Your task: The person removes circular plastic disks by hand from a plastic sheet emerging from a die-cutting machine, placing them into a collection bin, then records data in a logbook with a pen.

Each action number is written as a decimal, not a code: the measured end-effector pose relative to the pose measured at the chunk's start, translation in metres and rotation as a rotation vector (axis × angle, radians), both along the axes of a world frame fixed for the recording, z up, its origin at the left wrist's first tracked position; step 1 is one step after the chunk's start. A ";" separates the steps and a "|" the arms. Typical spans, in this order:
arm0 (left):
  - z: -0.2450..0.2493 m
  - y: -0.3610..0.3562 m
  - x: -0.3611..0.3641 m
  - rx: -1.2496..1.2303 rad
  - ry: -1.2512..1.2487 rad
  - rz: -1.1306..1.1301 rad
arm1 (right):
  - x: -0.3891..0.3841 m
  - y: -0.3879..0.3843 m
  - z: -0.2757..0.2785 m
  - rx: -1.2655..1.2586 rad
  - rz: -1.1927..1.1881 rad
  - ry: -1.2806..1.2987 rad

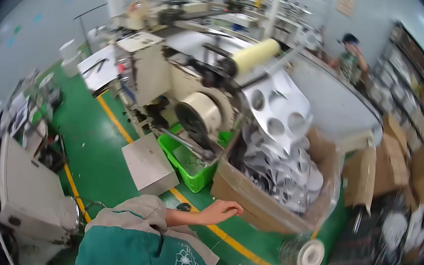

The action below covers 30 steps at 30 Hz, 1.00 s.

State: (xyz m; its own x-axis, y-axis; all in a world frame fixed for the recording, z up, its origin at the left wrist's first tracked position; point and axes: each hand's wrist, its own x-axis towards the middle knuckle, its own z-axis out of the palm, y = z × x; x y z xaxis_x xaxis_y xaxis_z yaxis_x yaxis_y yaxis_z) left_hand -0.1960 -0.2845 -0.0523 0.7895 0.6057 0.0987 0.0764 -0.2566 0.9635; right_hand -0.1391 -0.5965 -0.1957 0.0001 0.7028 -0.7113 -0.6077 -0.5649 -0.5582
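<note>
My left hand (219,212) reaches across in front of my green apron (120,250), out of a grey-beige sleeve. Its fingers are loosely bent, and I see nothing held in them. Closest to it is the near side of a large cardboard box (250,213), lined with clear plastic. Perforated silver-white sheet scrap (283,174) with round cut-outs fills this box. A strip of the punched sheet (278,106) hangs into it from the machine (175,84) above. My right hand is out of view.
A green plastic crate (197,182) and a pale metal box (150,163) stand below the machine's rollers. On the floor at right lies a wrapped roll (309,256). Folded cartons (378,162) lean farther right. Another person (353,62) is at the back right.
</note>
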 end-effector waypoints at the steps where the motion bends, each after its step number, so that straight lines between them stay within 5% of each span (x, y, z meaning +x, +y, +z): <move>1: 0.022 0.020 -0.013 0.067 -0.083 0.046 | 0.009 0.030 0.008 -0.027 0.065 -0.072; 7: 0.107 0.181 -0.178 0.516 -0.563 0.875 | -0.003 0.183 0.044 -0.088 0.336 -0.361; 9: 0.130 0.259 -0.264 0.446 -0.607 1.228 | -0.022 0.230 0.048 -0.107 0.388 -0.420; 10: 0.125 0.315 -0.315 0.664 -0.482 1.363 | -0.034 0.253 0.049 -0.116 0.407 -0.442; 12: 0.135 0.397 -0.406 0.625 -0.210 1.485 | -0.055 0.296 0.055 -0.133 0.440 -0.480; 14: 0.097 0.496 -0.504 0.976 0.115 1.518 | -0.076 0.334 0.061 -0.154 0.464 -0.521; 16: 0.089 0.550 -0.571 0.739 0.446 1.589 | -0.098 0.365 0.066 -0.164 0.498 -0.546; 17: 0.082 0.573 -0.590 0.815 0.597 1.653 | -0.110 0.378 0.069 -0.164 0.520 -0.550; 18: 0.084 0.580 -0.600 0.893 0.754 1.708 | -0.122 0.392 0.072 -0.158 0.543 -0.558; 21: 0.076 0.611 -0.613 0.289 0.814 1.253 | -0.156 0.435 0.070 -0.124 0.646 -0.560; 22: 0.069 0.607 -0.600 0.396 0.813 1.298 | -0.167 0.451 0.067 -0.109 0.696 -0.558; 27: 0.074 0.524 -0.567 0.825 0.034 1.492 | -0.204 0.514 0.052 -0.042 1.056 -0.553; 28: 0.078 0.491 -0.563 0.812 -0.071 1.478 | -0.214 0.529 0.049 -0.018 1.128 -0.556; 30: 0.119 0.399 -0.556 0.322 -0.145 1.195 | -0.250 0.562 0.041 0.042 1.248 -0.541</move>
